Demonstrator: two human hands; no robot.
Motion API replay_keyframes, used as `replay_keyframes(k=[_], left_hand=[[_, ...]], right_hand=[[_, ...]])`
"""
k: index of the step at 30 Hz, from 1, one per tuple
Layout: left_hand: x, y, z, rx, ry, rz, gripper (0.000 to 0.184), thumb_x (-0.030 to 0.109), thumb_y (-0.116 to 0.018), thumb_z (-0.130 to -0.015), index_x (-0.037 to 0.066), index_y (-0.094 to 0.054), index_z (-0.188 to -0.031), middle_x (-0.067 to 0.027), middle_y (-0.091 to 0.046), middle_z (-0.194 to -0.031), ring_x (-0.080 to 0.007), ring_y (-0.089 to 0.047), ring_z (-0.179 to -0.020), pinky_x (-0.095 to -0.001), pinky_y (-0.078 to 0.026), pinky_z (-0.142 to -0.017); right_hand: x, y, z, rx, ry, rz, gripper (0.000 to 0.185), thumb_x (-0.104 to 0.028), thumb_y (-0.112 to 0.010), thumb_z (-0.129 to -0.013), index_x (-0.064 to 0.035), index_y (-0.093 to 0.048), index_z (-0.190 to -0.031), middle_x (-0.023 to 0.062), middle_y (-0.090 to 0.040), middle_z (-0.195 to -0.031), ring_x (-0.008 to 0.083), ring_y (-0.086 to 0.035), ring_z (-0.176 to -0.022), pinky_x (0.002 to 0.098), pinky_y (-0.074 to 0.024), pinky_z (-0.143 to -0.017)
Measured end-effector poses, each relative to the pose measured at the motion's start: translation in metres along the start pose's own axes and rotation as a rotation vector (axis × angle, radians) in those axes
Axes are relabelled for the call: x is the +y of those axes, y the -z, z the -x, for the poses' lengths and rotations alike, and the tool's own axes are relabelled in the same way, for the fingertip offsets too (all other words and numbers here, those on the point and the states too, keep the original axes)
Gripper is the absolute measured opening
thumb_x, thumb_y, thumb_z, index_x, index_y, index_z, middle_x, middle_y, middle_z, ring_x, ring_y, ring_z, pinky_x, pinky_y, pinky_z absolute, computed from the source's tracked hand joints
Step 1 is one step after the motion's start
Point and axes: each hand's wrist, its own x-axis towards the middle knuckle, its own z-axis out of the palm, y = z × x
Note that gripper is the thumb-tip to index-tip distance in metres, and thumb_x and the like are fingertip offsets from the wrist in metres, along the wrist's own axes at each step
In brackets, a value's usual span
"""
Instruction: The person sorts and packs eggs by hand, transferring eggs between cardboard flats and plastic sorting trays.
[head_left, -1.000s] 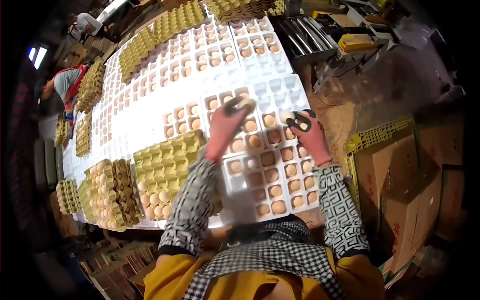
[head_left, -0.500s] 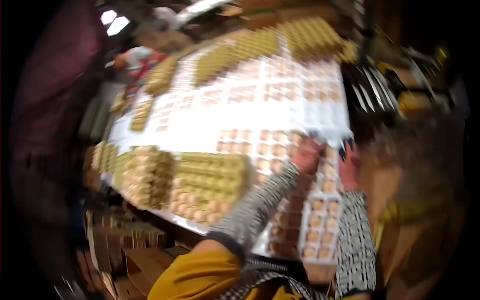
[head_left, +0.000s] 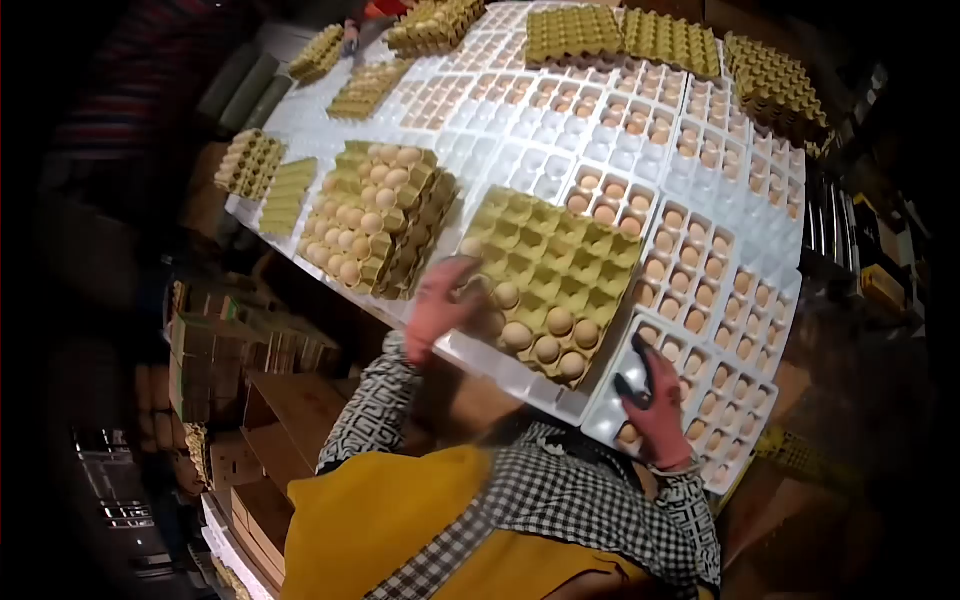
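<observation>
My left hand [head_left: 445,305] is over the left edge of a yellow-green egg tray [head_left: 545,235], beside several eggs [head_left: 517,336] in its near cells. Its fingers are curled and blurred, so whether they grip an egg is unclear. My right hand [head_left: 658,405], dark at the fingertips, hovers low over a white plastic egg tray [head_left: 600,415] at the table's near edge. Thumb and forefinger are apart, with no egg visible between them. Some cells under that hand hold eggs, others show bare plastic.
Left of the yellow-green tray stands a stack of filled egg trays [head_left: 370,225]. White trays with eggs [head_left: 690,265] cover the right side. More moulded trays [head_left: 575,35] line the far edge. A person's hand [head_left: 350,38] shows there. Cardboard boxes [head_left: 300,415] lie below left.
The view has turned and sharpened. Both hands have left the white trays farther up the right side; the left is now at the yellow-green tray, the right over the near white tray.
</observation>
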Motion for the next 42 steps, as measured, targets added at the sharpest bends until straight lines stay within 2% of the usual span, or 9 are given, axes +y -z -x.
replay_keyframes(k=[3, 7, 13, 17, 23, 25, 31, 38, 42], left_hand=[[-0.049, 0.038, 0.04, 0.036, 0.068, -0.038, 0.06, 0.008, -0.079, -0.071, 0.006, -0.059, -0.128, -0.0145, -0.059, -0.129, -0.0331, -0.054, -0.123, -0.041, -0.041, -0.107], [-0.03, 0.024, 0.037, -0.285, -0.279, -0.184, 0.057, 0.022, -0.082, -0.069, 0.008, -0.061, -0.12, -0.0114, -0.057, -0.129, -0.0377, -0.046, -0.128, -0.0539, -0.032, -0.111], [-0.061, -0.013, 0.034, -0.163, -0.591, -0.077, 0.043, 0.021, -0.077, -0.07, 0.01, -0.061, -0.109, -0.0081, -0.058, -0.116, -0.0338, -0.052, -0.118, -0.0567, -0.035, -0.107], [-0.045, 0.013, 0.022, -0.022, 0.161, 1.065, 0.044, 0.004, -0.069, -0.072, 0.005, -0.058, -0.114, -0.0139, -0.055, -0.111, -0.0317, -0.055, -0.112, -0.0372, -0.047, -0.098], [-0.003, -0.014, -0.037, -0.569, -0.322, -0.349, 0.039, 0.021, -0.072, -0.071, 0.009, -0.058, -0.104, -0.017, -0.056, -0.103, -0.031, -0.065, -0.084, -0.0426, -0.054, -0.068], [-0.011, -0.021, -0.039, -0.567, -0.432, -0.393, 0.036, 0.022, -0.072, -0.073, 0.01, -0.058, -0.103, -0.0152, -0.055, -0.102, -0.0308, -0.065, -0.083, -0.0431, -0.053, -0.066], [-0.005, -0.006, -0.033, -0.525, -0.397, -0.273, 0.05, 0.023, -0.076, -0.072, 0.012, -0.057, -0.118, -0.0092, -0.059, -0.113, -0.0303, -0.065, -0.09, -0.0406, -0.053, -0.072], [0.048, 0.0, -0.065, -0.319, -0.204, 0.065, 0.043, 0.008, -0.078, -0.07, 0.004, -0.066, -0.111, -0.0095, -0.071, -0.099, -0.0173, -0.064, -0.068, -0.03, -0.053, -0.067], [0.157, -0.119, -0.131, -0.261, -0.173, 0.325, 0.045, 0.008, -0.077, -0.077, 0.0, -0.063, -0.12, -0.0117, -0.069, -0.111, -0.0179, -0.066, -0.099, -0.0299, -0.051, -0.087]], right_hand=[[-0.065, -0.051, -0.023, -0.131, 0.174, 0.227, 0.063, -0.036, -0.071, -0.081, -0.0059, -0.053, -0.133, 0.0188, -0.046, -0.138, 0.0407, -0.035, -0.134, 0.0535, -0.0243, -0.113], [-0.096, -0.127, -0.059, -0.237, 0.302, 0.776, 0.048, -0.015, -0.057, -0.08, -0.008, -0.058, -0.128, 0.0198, -0.05, -0.134, 0.0388, -0.041, -0.131, 0.0561, -0.0216, -0.114], [-0.084, -0.113, -0.056, -0.007, 0.039, 0.012, 0.044, -0.012, -0.068, -0.076, -0.0047, -0.062, -0.119, 0.0189, -0.058, -0.123, 0.0345, -0.054, -0.118, 0.0461, -0.0389, -0.106], [-0.108, -0.034, -0.077, 0.18, -0.114, -0.202, 0.059, -0.012, -0.074, -0.072, -0.002, -0.056, -0.127, 0.016, -0.059, -0.123, 0.0279, -0.055, -0.119, 0.0374, -0.0418, -0.104], [-0.037, -0.111, -0.097, -0.208, 0.278, 0.948, 0.017, -0.015, -0.054, -0.085, -0.0103, -0.07, -0.08, 0.0074, -0.067, -0.084, 0.0156, -0.066, -0.08, 0.034, -0.0505, -0.067], [-0.078, -0.086, -0.112, -0.587, 0.056, 0.976, 0.038, -0.025, -0.068, -0.073, -0.0105, -0.065, -0.108, 0.0103, -0.065, -0.109, 0.0221, -0.068, -0.088, 0.0347, -0.0529, -0.069], [-0.026, 0.018, -0.035, 0.29, -0.511, -0.793, 0.047, -0.009, -0.071, -0.081, -0.0017, -0.061, -0.126, 0.0077, -0.07, -0.099, 0.0123, -0.067, -0.083, 0.0265, -0.0532, -0.067], [0.152, 0.164, -0.052, 0.728, -0.449, -0.28, 0.04, -0.013, -0.076, -0.08, -0.0019, -0.065, -0.117, 0.0058, -0.071, -0.096, 0.0132, -0.067, -0.082, 0.0291, -0.0534, -0.066], [0.214, 0.193, -0.141, 0.478, -0.397, 0.475, 0.052, -0.034, -0.077, -0.074, -0.0049, -0.064, -0.116, 0.0138, -0.07, -0.106, 0.0291, -0.066, -0.1, 0.0398, -0.0525, -0.084]])
